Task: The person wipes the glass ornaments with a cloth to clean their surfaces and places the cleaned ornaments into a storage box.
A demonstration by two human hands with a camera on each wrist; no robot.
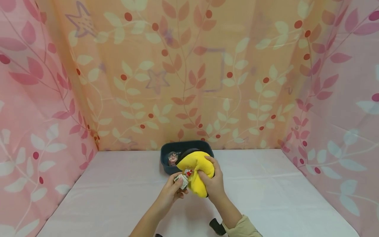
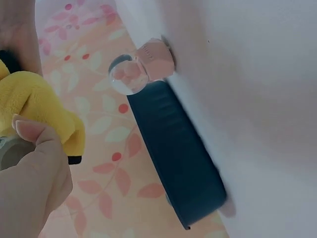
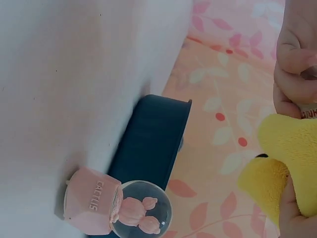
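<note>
1. two hands: one left hand (image 1: pixel 169 191) and one right hand (image 1: pixel 214 181).
2. three globes: one white-based globe (image 1: pixel 182 181), one pink cactus globe (image 3: pixel 94 201) and one further globe (image 1: pixel 172 159), its details too small to tell.
3. one yellow plush piece (image 1: pixel 196 159).
4. one dark blue tub (image 2: pixel 173 148).
5. one counter (image 1: pixel 281 191).
6. three patterned curtains: one back curtain (image 1: pixel 189 98), one left-side curtain (image 1: pixel 32 115), one right-side curtain (image 1: pixel 340 115).
7. one beige sleeve (image 1: pixel 242 227).
8. two dark pieces at the head view's lower edge: one larger piece (image 1: pixel 217 227), one cut-off piece (image 1: pixel 159 235).

Held globe (image 1: pixel 183 180) partly hidden by left hand (image 1: pixel 170 188), yellow cloth (image 2: pixel 37 96) cropped in wrist views, tray (image 1: pixel 183 146) partly covered
</note>
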